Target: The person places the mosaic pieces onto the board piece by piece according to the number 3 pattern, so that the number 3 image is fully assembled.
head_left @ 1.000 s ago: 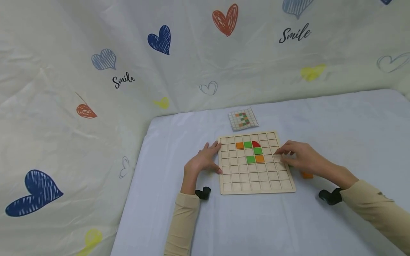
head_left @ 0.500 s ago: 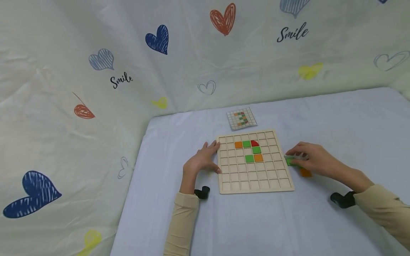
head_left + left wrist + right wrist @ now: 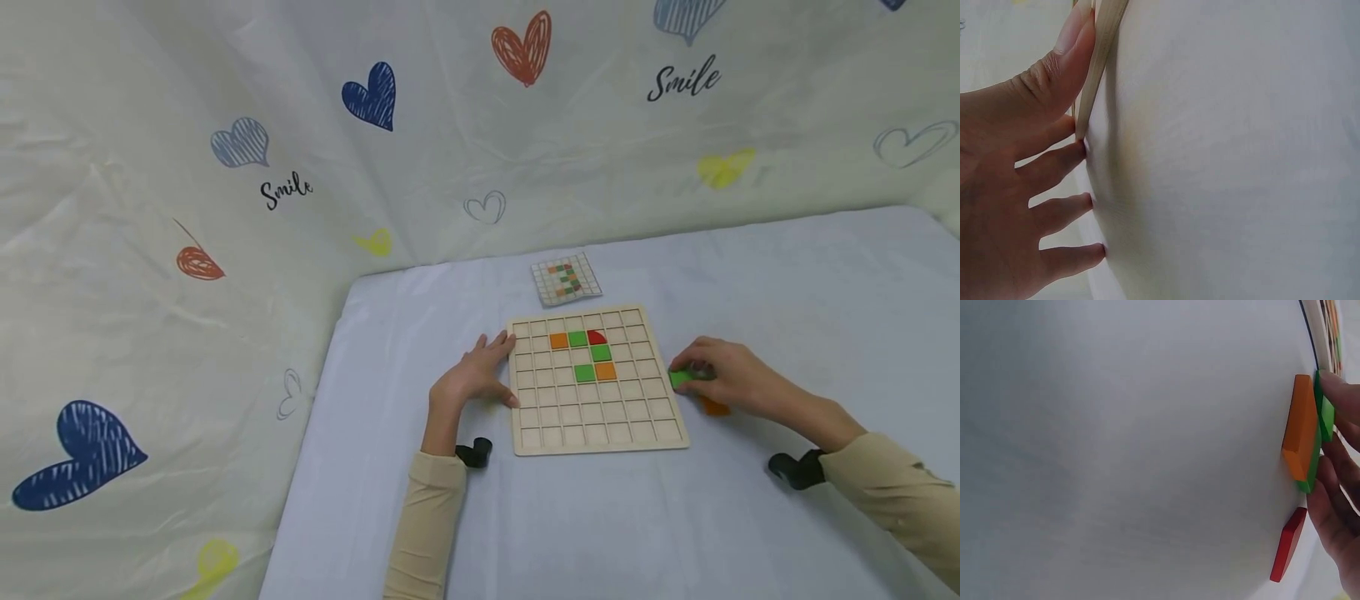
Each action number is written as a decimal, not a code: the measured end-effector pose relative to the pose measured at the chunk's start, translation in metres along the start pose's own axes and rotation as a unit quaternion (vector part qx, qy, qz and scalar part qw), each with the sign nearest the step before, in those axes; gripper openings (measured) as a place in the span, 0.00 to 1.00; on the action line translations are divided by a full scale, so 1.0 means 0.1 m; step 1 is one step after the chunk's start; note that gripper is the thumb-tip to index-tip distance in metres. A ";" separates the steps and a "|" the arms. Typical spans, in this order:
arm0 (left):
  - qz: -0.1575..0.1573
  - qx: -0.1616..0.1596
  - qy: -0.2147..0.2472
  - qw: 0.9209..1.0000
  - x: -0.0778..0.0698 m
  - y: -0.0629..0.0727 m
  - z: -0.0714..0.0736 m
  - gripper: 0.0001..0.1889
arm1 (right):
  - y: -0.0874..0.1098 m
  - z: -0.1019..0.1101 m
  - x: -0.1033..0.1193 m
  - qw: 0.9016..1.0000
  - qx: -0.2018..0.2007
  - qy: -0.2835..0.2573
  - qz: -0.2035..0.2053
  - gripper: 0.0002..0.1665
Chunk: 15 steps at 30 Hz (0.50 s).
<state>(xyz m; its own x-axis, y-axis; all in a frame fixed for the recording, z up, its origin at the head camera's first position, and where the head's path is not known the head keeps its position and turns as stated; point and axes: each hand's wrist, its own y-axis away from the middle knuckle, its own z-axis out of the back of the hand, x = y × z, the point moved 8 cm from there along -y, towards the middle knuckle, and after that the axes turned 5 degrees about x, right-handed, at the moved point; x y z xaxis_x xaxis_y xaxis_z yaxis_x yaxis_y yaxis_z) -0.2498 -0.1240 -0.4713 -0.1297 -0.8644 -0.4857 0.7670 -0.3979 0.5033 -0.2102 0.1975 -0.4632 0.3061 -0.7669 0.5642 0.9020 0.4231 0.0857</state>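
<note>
A wooden grid board (image 3: pixel 562 433) holds several small tiles: two orange, several green and a red quarter-round tile (image 3: pixel 596 337). My left hand (image 3: pixel 474 373) lies at its left edge with fingers spread; in the left wrist view the thumb (image 3: pixel 1054 75) rests on the board's edge. Just off the right edge, my right hand (image 3: pixel 723 372) pinches a green tile (image 3: pixel 679 379) between thumb and fingertips. Beside that hand lies an orange tile (image 3: pixel 714 407). The right wrist view shows this orange tile (image 3: pixel 1300 425) against another green tile (image 3: pixel 1310 472), with a red tile (image 3: pixel 1288 545) farther along.
A pattern card (image 3: pixel 566 279) with a coloured grid design lies behind the board. White cloth (image 3: pixel 420 333) covers the table. A hanging backdrop (image 3: pixel 427 167) with printed hearts stands behind and to the left.
My right hand has drawn back from the board's right edge to the loose tiles, and its fingers have closed on a green tile. The left hand stays at the board's left edge.
</note>
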 end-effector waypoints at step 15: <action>0.005 -0.001 -0.005 1.000 0.00 0.00 -0.01 0.58 | 0.02 0.08 0.03 0.999 -0.034 -0.002 0.027 0.09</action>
<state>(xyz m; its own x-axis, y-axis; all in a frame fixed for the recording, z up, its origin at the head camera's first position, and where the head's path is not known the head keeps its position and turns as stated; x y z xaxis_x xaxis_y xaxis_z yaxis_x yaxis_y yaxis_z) -0.2494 -0.1237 -0.4717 -0.1279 -0.8715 -0.4735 0.7699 -0.3882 0.5065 -0.2104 0.1998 -0.4546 0.3538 -0.7418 0.5697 0.9028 0.4301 -0.0006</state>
